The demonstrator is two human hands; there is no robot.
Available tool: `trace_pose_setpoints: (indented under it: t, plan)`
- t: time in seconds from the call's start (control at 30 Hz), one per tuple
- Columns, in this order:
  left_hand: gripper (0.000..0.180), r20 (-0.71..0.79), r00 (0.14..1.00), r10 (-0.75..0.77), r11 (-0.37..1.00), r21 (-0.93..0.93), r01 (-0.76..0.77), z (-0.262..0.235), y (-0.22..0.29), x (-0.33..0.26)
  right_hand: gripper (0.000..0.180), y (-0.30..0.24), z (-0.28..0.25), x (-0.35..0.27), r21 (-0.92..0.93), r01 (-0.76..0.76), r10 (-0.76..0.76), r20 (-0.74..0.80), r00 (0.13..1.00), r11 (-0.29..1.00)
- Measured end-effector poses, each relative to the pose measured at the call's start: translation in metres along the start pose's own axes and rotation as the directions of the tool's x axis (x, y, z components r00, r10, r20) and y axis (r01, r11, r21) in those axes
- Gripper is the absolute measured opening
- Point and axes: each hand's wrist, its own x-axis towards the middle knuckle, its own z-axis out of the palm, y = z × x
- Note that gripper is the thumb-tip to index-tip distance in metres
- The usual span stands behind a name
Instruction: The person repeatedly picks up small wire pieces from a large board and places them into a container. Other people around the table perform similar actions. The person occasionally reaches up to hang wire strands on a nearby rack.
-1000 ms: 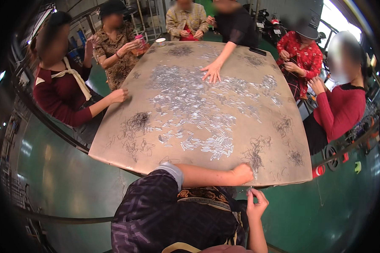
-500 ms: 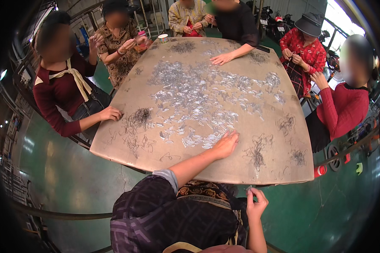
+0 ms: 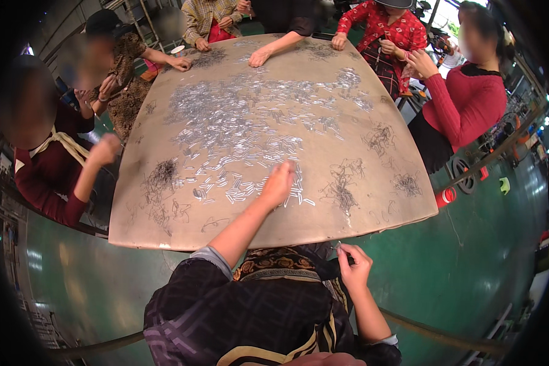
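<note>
My left hand (image 3: 279, 184) reaches over the near edge of a broad spread of small, clear, tube-like pieces (image 3: 226, 131) on the brown-covered table (image 3: 250, 226). Its fingers point down among the pieces and are slightly smeared, so whether they grip one is hidden. Below the table's front edge, close to my lap, my right hand (image 3: 355, 263) is closed in a pinch. A small, thin, pale piece (image 3: 338, 244) shows at its fingertips, too small to name exactly.
Tangles of thin dark wire-like strands (image 3: 343, 194) lie right of the tubes, with another tangle (image 3: 163, 174) to the left. Several co-workers sit around the table; one's hand (image 3: 260, 57) rests on the far side. A red container (image 3: 446, 196) stands beyond the right corner.
My left hand has drawn some near tubes along and shifted slightly relative to the pile. My right hand keeps its pinch near my lap. The view has turned; a co-worker at left lifted a hand off the table.
</note>
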Motion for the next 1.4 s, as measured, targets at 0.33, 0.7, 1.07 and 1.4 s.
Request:
trace_pose_setpoints:
  t: [0.33,0.7,1.07,1.4]
  plan:
    - [0.023,0.191,0.966,0.175,0.985,-0.032,-0.172,0.013,0.017,-0.025,0.007,-0.001,0.006,0.002,0.032,-0.025,0.025,0.012,1.0,0.999]
    - [0.011,0.118,0.971,0.207,0.882,-0.451,-0.133,0.001,0.067,-0.049,0.009,0.0,0.001,0.002,-0.021,0.005,-0.005,0.003,1.0,1.0]
    - [0.004,0.556,0.811,0.18,0.497,-0.763,0.413,-0.006,0.113,-0.083,0.011,-0.004,0.0,0.002,0.021,-0.026,0.026,0.016,1.0,0.999]
    - [0.007,0.324,0.918,0.228,0.675,-0.732,0.091,0.006,0.115,-0.094,0.011,0.003,0.0,-0.001,-0.069,0.055,-0.052,0.048,0.997,0.996]
